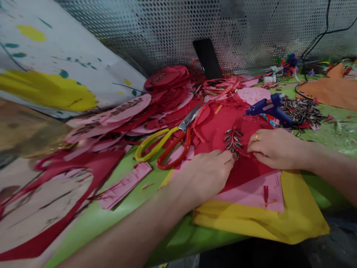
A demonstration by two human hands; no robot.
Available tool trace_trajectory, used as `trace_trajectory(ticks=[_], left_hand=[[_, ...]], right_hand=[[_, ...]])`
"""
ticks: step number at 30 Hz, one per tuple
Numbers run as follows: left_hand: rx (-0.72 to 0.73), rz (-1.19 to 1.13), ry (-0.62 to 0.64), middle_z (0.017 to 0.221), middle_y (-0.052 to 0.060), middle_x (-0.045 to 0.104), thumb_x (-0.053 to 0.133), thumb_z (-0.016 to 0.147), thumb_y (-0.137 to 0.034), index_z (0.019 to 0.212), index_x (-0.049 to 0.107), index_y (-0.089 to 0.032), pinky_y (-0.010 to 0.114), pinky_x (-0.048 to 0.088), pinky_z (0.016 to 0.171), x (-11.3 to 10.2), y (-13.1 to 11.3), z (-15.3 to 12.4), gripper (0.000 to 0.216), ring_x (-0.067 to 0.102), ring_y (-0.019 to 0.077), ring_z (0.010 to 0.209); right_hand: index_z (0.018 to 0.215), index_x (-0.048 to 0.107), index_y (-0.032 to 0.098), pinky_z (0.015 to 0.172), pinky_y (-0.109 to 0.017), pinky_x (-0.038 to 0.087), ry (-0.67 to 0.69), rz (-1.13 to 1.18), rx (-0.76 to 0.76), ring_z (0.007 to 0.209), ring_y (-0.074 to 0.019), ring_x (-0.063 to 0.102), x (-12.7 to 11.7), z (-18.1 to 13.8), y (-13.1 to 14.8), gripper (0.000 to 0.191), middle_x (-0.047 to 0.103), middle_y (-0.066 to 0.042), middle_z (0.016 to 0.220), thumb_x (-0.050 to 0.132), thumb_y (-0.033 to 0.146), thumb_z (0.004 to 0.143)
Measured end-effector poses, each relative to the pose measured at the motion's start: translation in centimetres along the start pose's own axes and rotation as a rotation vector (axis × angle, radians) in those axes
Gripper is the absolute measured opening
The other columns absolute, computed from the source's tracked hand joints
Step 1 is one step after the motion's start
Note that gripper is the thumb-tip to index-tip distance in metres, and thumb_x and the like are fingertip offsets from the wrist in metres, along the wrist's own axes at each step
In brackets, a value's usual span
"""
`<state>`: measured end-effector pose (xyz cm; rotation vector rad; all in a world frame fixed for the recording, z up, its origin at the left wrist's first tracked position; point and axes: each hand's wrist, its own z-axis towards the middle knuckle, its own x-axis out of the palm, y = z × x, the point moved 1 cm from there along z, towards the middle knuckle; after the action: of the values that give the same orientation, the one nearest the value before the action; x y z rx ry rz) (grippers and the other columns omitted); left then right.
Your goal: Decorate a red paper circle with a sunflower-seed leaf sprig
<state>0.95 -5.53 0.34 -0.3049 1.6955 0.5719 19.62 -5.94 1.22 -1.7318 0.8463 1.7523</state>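
Sunflower seeds are set in a leafy branch pattern along a thin red stem on a sheet of red paper. At the lower end of that branch, the fingers of my left hand are pressed together; what they pinch is hidden. My right hand, with a ring on one finger, is curled closed on the paper just right of the seeds. Its fingertips are tucked from view. A blue glue gun lies beyond my right hand. Scissors with yellow and red handles lie partly open left of the red paper.
Pink paper and yellow paper lie under the red sheet. Loose sunflower seeds are heaped at right. A black phone leans on the perforated metal panel. Paper ovals with seed branches pile up at left.
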Motion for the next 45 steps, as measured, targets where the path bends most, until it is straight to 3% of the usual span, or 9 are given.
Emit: trace_trajectory(ticks=[3,8,11,21,30,36,39,42,45], left_hand=[[-0.012,-0.035,-0.058,0.078,0.005,0.064,0.039,0.084,-0.01,0.097,0.064,-0.013,0.028,0.047,0.054,0.2,0.1,0.0,0.028,0.061,0.0191,0.069],[-0.1,-0.291,-0.296,0.084,0.003,0.067,0.037,0.078,-0.007,0.1,0.065,-0.016,0.024,0.05,0.063,0.6,1.1,-0.3,0.037,0.063,0.0141,0.072],[-0.119,-0.378,-0.364,0.084,0.003,0.067,0.037,0.076,-0.007,0.098,0.067,-0.015,0.023,0.05,0.067,0.6,1.6,-0.4,0.038,0.062,0.0127,0.072],[-0.118,-0.37,-0.173,0.09,0.006,0.062,0.035,0.082,-0.01,0.107,0.067,-0.022,0.026,0.051,0.07,0.5,1.4,-0.4,0.042,0.062,0.014,0.076],[-0.152,-0.234,-0.023,0.098,0.005,0.063,0.036,0.083,-0.01,0.112,0.063,-0.026,0.027,0.049,0.061,-0.1,1.0,0.0,0.043,0.063,0.0167,0.074],[-0.141,-0.197,-0.019,0.099,0.005,0.063,0.035,0.082,-0.008,0.11,0.063,-0.024,0.027,0.049,0.058,0.0,0.8,0.1,0.043,0.064,0.0178,0.074],[-0.149,-0.214,-0.099,0.092,0.005,0.064,0.033,0.079,-0.007,0.101,0.064,-0.019,0.027,0.05,0.061,0.2,1.0,0.0,0.04,0.062,0.0166,0.073],[-0.221,-0.243,-0.266,0.085,0.006,0.064,0.032,0.076,-0.006,0.097,0.062,-0.015,0.027,0.05,0.069,0.2,1.5,-0.1,0.037,0.062,0.0166,0.077],[-0.301,-0.273,-0.35,0.085,0.005,0.065,0.033,0.075,-0.009,0.093,0.06,-0.015,0.029,0.05,0.073,-0.1,1.9,-0.2,0.033,0.062,0.0169,0.078]], right_hand=[[0.089,0.066,0.017,0.071,-0.029,0.044,-0.003,0.008,-0.004,0.09,-0.0185,0.058,0.0,0.0,0.0,0.023,0.065,-0.007,0.094,0.045,0.015,0.082],[0.091,0.066,0.017,0.073,-0.032,0.045,0.017,0.032,0.011,0.092,-0.0208,0.058,-0.2,0.0,-0.1,0.025,0.065,-0.007,0.097,0.044,0.014,0.081],[0.091,0.066,0.017,0.075,-0.033,0.045,0.016,0.048,0.009,0.093,-0.0214,0.059,-0.1,-0.1,-0.2,0.026,0.065,-0.008,0.097,0.043,0.015,0.082],[0.092,0.066,0.017,0.073,-0.032,0.044,0.044,0.042,0.008,0.09,-0.0205,0.058,-0.5,0.0,-0.2,0.026,0.065,-0.009,0.097,0.042,0.016,0.082],[0.092,0.067,0.017,0.073,-0.03,0.043,0.064,0.006,0.022,0.091,-0.0199,0.058,-0.5,0.0,0.0,0.026,0.065,-0.009,0.096,0.042,0.016,0.083],[0.091,0.066,0.017,0.073,-0.03,0.044,0.016,0.016,0.014,0.09,-0.0194,0.059,-0.1,0.1,-0.1,0.025,0.066,-0.009,0.096,0.043,0.016,0.082],[0.094,0.065,0.018,0.076,-0.03,0.044,-0.078,0.049,-0.033,0.093,-0.0188,0.059,-0.4,-0.2,-0.3,0.026,0.065,-0.007,0.101,0.043,0.015,0.081],[0.099,0.063,0.02,0.081,-0.029,0.043,-0.328,0.088,-0.041,0.095,-0.0169,0.058,-1.9,-1.1,-0.9,0.028,0.065,-0.006,0.101,0.041,0.016,0.082],[0.096,0.063,0.019,0.077,-0.026,0.043,-0.632,0.09,0.205,0.083,-0.0141,0.057,-3.9,-2.3,-2.8,0.027,0.065,-0.006,0.09,0.039,0.019,0.083]])
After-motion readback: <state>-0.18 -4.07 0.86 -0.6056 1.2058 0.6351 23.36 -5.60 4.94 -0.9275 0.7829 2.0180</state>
